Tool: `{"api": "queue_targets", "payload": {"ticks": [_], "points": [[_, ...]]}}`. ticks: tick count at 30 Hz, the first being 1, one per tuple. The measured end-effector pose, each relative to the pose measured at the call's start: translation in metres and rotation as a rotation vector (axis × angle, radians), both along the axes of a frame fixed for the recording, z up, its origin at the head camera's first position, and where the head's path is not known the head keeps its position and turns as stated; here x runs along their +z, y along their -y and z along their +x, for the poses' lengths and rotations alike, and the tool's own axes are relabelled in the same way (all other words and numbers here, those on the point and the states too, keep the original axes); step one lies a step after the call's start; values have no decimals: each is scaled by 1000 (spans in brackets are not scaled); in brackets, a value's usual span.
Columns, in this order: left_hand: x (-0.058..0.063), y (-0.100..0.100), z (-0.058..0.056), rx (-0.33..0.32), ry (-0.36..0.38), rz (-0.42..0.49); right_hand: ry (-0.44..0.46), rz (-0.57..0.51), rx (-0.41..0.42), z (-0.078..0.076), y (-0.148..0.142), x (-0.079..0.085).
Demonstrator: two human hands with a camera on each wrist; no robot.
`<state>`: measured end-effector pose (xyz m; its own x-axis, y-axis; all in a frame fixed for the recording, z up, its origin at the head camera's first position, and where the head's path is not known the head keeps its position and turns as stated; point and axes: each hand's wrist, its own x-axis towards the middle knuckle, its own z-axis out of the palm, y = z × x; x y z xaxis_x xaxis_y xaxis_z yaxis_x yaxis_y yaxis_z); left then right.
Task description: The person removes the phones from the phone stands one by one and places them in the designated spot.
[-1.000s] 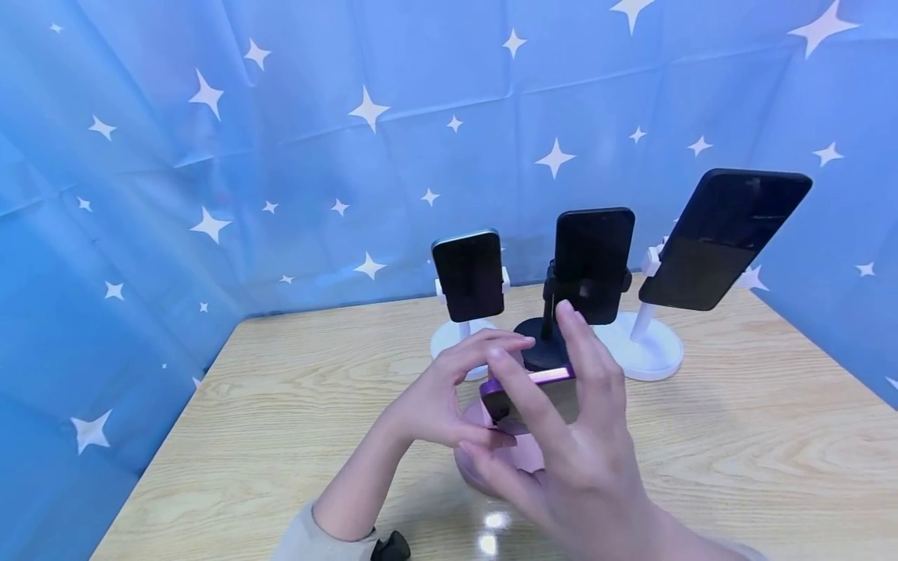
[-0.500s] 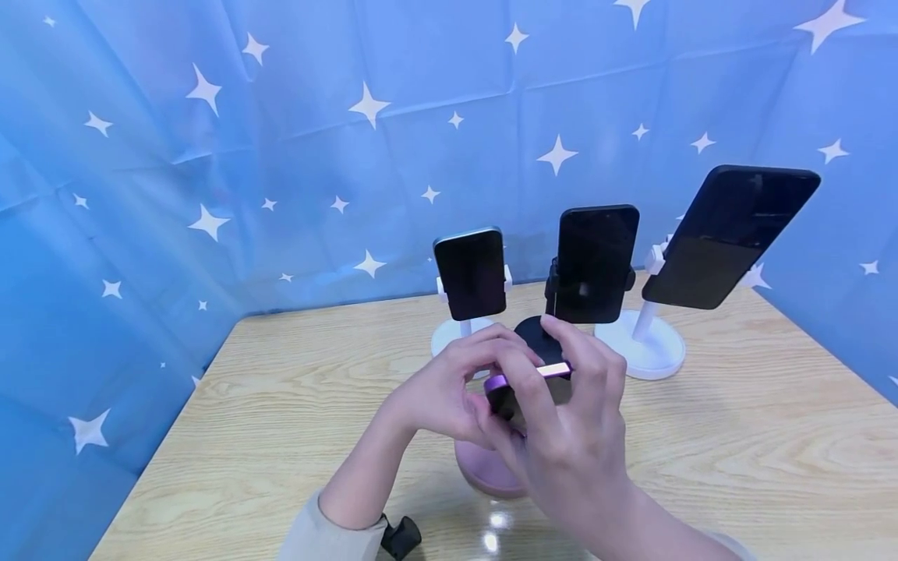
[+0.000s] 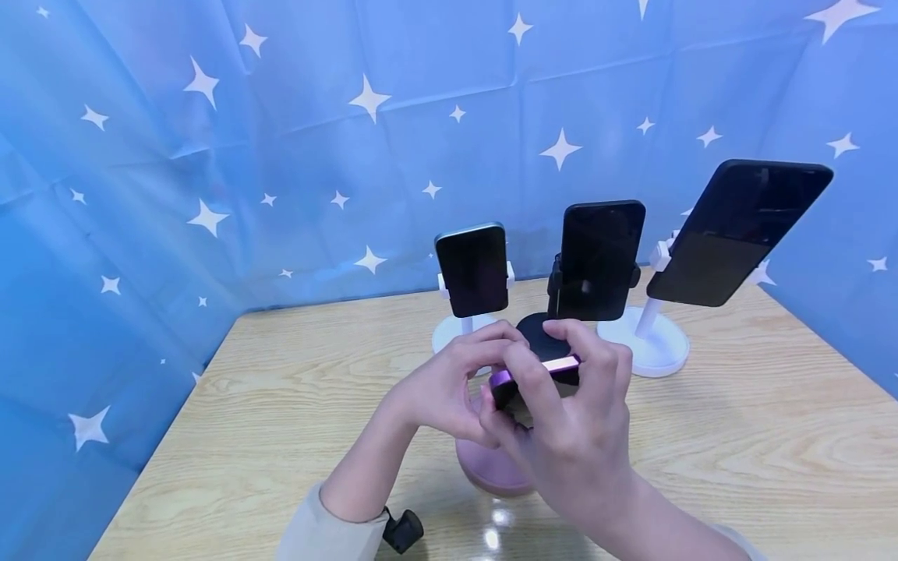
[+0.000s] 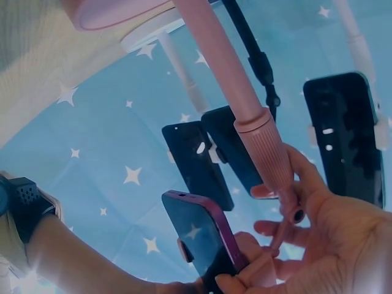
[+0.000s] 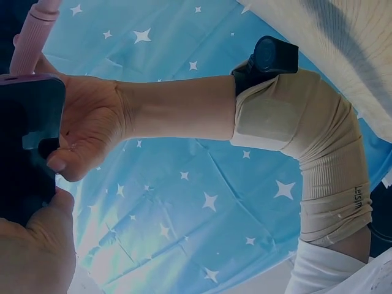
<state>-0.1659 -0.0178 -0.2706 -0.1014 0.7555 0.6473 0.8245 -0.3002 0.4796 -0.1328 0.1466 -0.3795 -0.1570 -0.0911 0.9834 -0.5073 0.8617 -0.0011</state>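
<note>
Right hand [image 3: 575, 428] gripping purple-edged phone [image 4: 199, 229], lower centre of head view; left hand [image 3: 452, 382] just left, curled round upper part of pink stand [image 4: 236, 79]. 3 other phones [image 3: 603, 261] mounted behind, centre to right.

- Purple-edged phone [image 4: 199, 229]: screen dark, tilted back; gripped between left hand [image 3: 445, 389] and right hand [image 3: 578, 436], near centre.
- Pink phone stand [image 4: 225, 67]: round base, upright stem, ribbed collar; clamp tab touching phone's side.
</note>
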Motion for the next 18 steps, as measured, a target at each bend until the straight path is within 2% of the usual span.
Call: {"api": "queue_targets", "payload": {"ticks": [2, 3, 6, 7, 8, 12, 13, 14, 15, 18], "points": [[1, -1, 0, -11, 5, -3, 10, -1, 19, 0, -1, 0], [1, -1, -1, -16, 7, -4, 14, 0, 32, 3, 1, 7], [1, -1, -2, -36, 21, -11, 27, 4, 52, 22, 12, 40], [1, -1, -2, -43, 24, -13, 22, 0, 54, 25, 14, 47], [2, -1, -2, -50, 28, -16, 20, 2, 57, 32, 20, 63], [2, -1, -3, -56, 22, -34, 19, -7, 54, 11, 6, 30], [2, -1, -3, -52, 22, -42, 19, -10, 55, 8, 4, 24], [2, 0, -3, -50, 23, -47, 30, -9, 67, 11, 4, 28], [2, 0, -3, -47, 23, -52, 33, -13, 70, 7, 1, 21], [3, 2, -3, -46, 30, -55, 36, -7, 104, 36, 18, 71]]}}
